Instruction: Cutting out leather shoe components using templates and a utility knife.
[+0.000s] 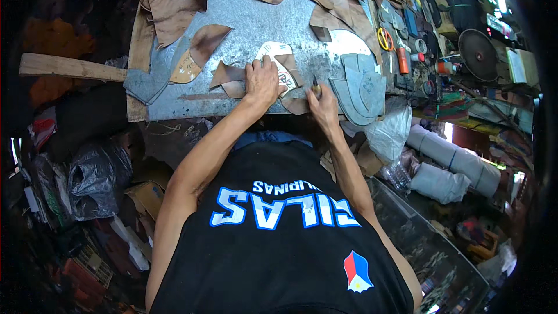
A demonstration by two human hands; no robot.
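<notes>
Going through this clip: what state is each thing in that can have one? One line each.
Left hand: fingers spread, on the white template
Right hand: closed around the knife
Knife: held, blade pointing away from the wearer
White template: lying flat, partly covered
Grey pieces: overlapping
Scissors: lying down; open or shut unclear

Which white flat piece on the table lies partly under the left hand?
The middle white piece, with red markings; the left hand covers part of it. The right white piece lies untouched.
</notes>
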